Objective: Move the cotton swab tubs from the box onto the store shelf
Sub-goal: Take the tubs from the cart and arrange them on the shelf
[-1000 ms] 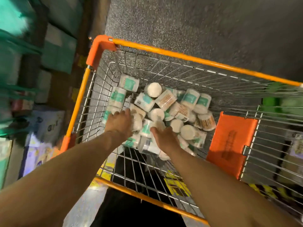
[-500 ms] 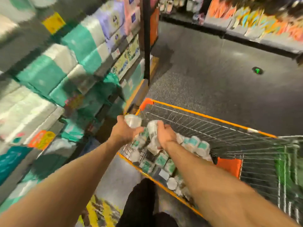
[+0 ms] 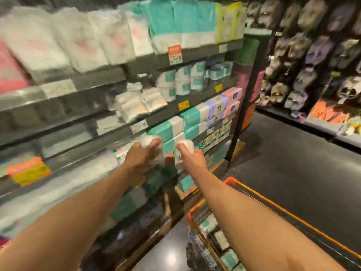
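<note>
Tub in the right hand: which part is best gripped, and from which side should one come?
Probably round the curved side wall of the tub, from the near right, as the right hand does. It is a small upright cylinder, so fingers wrap it and its bottom stays free for setting down.

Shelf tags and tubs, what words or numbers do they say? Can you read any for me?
Nothing reads clearly; the picture is motion-blurred.
Orange sale tag on the store shelf: blurred.
Yellow price tags lower down: blurred.
Barcode label on the cotton swab tub in the right hand: too small.
Second cotton swab tub in the left hand: print blurred.
Purple tissue packs: logo blurred.
</note>
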